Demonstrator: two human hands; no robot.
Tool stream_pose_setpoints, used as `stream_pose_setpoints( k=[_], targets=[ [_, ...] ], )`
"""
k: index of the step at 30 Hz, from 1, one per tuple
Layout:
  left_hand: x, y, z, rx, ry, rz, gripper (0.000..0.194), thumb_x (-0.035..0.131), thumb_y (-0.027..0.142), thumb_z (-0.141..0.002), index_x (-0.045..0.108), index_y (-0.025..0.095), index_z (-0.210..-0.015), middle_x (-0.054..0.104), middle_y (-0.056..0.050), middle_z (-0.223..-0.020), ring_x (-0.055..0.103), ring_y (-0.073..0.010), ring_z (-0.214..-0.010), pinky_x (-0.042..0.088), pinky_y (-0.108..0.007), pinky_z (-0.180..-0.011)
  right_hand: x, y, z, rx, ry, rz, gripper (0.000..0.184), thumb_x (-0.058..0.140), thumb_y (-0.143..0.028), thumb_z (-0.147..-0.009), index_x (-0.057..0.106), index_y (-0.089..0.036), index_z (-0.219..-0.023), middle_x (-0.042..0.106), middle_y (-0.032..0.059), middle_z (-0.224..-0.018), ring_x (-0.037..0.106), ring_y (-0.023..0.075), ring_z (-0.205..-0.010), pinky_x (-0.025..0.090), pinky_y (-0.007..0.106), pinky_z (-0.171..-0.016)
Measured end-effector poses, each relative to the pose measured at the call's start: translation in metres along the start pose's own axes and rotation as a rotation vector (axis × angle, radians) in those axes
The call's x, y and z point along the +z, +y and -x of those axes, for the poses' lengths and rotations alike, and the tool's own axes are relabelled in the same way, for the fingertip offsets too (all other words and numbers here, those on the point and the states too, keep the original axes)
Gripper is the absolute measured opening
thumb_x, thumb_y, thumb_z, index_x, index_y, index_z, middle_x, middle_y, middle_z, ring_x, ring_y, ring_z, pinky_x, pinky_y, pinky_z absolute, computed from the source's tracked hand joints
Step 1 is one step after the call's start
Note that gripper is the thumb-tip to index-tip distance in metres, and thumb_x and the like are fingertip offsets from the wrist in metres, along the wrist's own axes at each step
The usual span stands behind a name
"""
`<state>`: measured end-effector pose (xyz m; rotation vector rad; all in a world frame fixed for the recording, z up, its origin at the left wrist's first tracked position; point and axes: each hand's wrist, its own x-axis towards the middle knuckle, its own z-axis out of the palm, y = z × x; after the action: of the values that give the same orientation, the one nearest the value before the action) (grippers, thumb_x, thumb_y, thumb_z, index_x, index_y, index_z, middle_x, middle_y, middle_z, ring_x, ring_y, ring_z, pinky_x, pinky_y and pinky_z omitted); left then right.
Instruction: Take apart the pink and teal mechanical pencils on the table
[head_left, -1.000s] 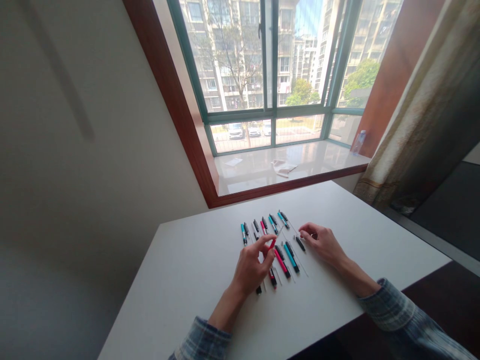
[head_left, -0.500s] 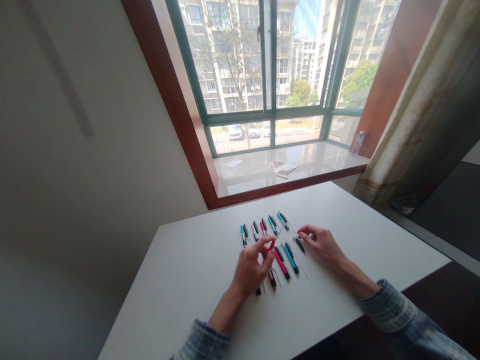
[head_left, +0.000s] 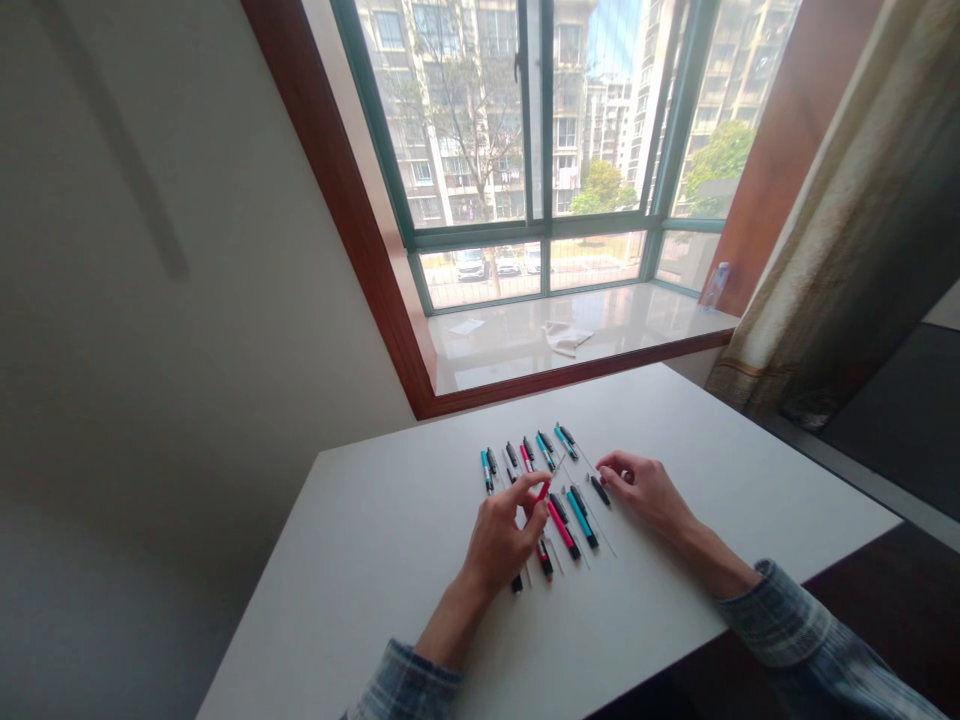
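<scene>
**Left hand** (head_left: 499, 535): bare, with a blue plaid sleeve (head_left: 405, 688) at the wrist. Its grip is closed between thumb and fingertips on a red pen barrel (head_left: 544, 490), which is held tilted just above the surface (head_left: 720, 470). A thin refill (head_left: 559, 465) appears to project from the barrel toward the far row.

**Right hand** (head_left: 649, 495): bare, with fingers curled and thumb and forefinger brought close together. Whether anything small is pinched cannot be told. A short black pen part (head_left: 598, 489) is found just below the fingertips.

**Laid out on the white surface:** pen parts are arranged in two roughly parallel rows between the hands and beyond them. These include a teal pen barrel (head_left: 582, 518) and a pink pen barrel (head_left: 562, 528), with thin refills lying beside them.

**Handling, as judged:** the barrels are taken to be light, stiff and smooth plastic, best held at mid-barrel between thumb and forefinger. The refills are judged slender and easily bent, so they are better held close to the barrel.

**Beyond the surface:** a crumpled white cloth (head_left: 568, 338) and a plastic bottle (head_left: 716, 285) are placed on the window sill (head_left: 487, 360).
</scene>
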<state>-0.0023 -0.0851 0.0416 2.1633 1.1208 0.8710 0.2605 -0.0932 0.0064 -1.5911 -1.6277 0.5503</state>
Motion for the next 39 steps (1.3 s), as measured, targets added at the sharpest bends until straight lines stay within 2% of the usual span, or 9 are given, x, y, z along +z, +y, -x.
stream_pose_setpoints(
  k=[9, 13, 16, 20, 22, 27, 33, 39],
  targets=[
    [0.001, 0.000, 0.001, 0.007, 0.005, 0.008, 0.035, 0.056, 0.024, -0.094, 0.066, 0.027, -0.127, 0.068, 0.005, -0.073, 0.043, -0.0097, -0.053, 0.038, -0.021, -0.059, 0.000, -0.001, 0.001, 0.008, -0.010, -0.024, 0.030, 0.056, -0.043, -0.093, 0.077, -0.022, -0.093, 0.075, 0.0014, -0.076, 0.060, 0.0176, -0.063, 0.044, 0.028, -0.063],
    [-0.001, 0.001, 0.002, 0.010, 0.014, 0.037, 0.034, 0.056, 0.024, -0.094, 0.066, 0.026, -0.126, 0.068, 0.006, -0.072, 0.043, -0.0094, -0.052, 0.038, -0.022, -0.060, 0.001, -0.005, 0.000, -0.010, 0.062, -0.056, 0.028, 0.060, -0.044, -0.093, 0.078, -0.023, -0.094, 0.078, 0.0016, -0.083, 0.058, 0.0169, -0.062, 0.046, 0.029, -0.065],
    [-0.002, 0.004, 0.002, 0.013, 0.019, 0.094, 0.034, 0.056, 0.024, -0.094, 0.066, 0.025, -0.126, 0.068, 0.005, -0.071, 0.047, -0.0101, -0.055, 0.039, -0.022, -0.060, 0.008, -0.019, 0.004, -0.015, 0.058, -0.187, 0.029, 0.063, -0.047, -0.092, 0.080, -0.023, -0.096, 0.079, 0.0027, -0.087, 0.062, 0.0181, -0.068, 0.048, 0.029, -0.067],
    [-0.005, 0.008, 0.003, 0.023, 0.015, 0.115, 0.035, 0.056, 0.024, -0.095, 0.066, 0.024, -0.129, 0.069, 0.004, -0.071, 0.054, -0.0112, -0.060, 0.041, -0.022, -0.063, 0.021, -0.048, 0.014, -0.030, -0.101, -0.495, 0.033, 0.070, -0.050, -0.089, 0.081, -0.020, -0.101, 0.080, 0.0069, -0.096, 0.071, 0.0234, -0.085, 0.054, 0.032, -0.075],
    [-0.007, 0.010, 0.004, 0.041, 0.008, 0.105, 0.037, 0.057, 0.023, -0.095, 0.065, 0.024, -0.131, 0.070, 0.004, -0.072, 0.056, -0.0113, -0.061, 0.043, -0.023, -0.066, 0.026, -0.061, 0.018, -0.029, -0.127, -0.591, 0.035, 0.072, -0.049, -0.087, 0.080, -0.020, -0.104, 0.080, 0.0083, -0.099, 0.072, 0.0253, -0.090, 0.056, 0.033, -0.078],
    [-0.011, 0.012, 0.008, 0.076, 0.003, 0.057, 0.039, 0.058, 0.023, -0.095, 0.065, 0.026, -0.133, 0.072, 0.003, -0.074, 0.059, -0.0117, -0.064, 0.045, -0.023, -0.070, 0.031, -0.074, 0.022, 0.005, -0.100, -0.702, 0.033, 0.076, -0.049, -0.084, 0.080, -0.018, -0.097, 0.079, 0.0077, -0.092, 0.073, 0.0244, -0.087, 0.057, 0.034, -0.080],
    [-0.016, 0.014, 0.012, 0.095, -0.007, 0.009, 0.039, 0.059, 0.024, -0.095, 0.068, 0.027, -0.133, 0.074, 0.002, -0.076, 0.060, -0.0120, -0.064, 0.046, -0.024, -0.071, 0.028, -0.082, 0.028, 0.002, -0.084, -0.717, 0.029, 0.076, -0.047, -0.085, 0.077, -0.018, -0.087, 0.076, 0.0048, -0.084, 0.070, 0.0216, -0.082, 0.056, 0.032, -0.076],
    [-0.017, 0.018, 0.011, 0.110, -0.038, 0.023, 0.042, 0.060, 0.024, -0.094, 0.067, 0.029, -0.136, 0.075, 0.001, -0.080, 0.060, -0.0122, -0.066, 0.048, -0.023, -0.072, 0.028, -0.086, 0.029, 0.001, 0.000, -0.771, 0.030, 0.076, -0.047, -0.085, 0.073, -0.017, -0.081, 0.073, 0.0060, -0.088, 0.067, 0.0210, -0.084, 0.054, 0.032, -0.079]
  ],
)
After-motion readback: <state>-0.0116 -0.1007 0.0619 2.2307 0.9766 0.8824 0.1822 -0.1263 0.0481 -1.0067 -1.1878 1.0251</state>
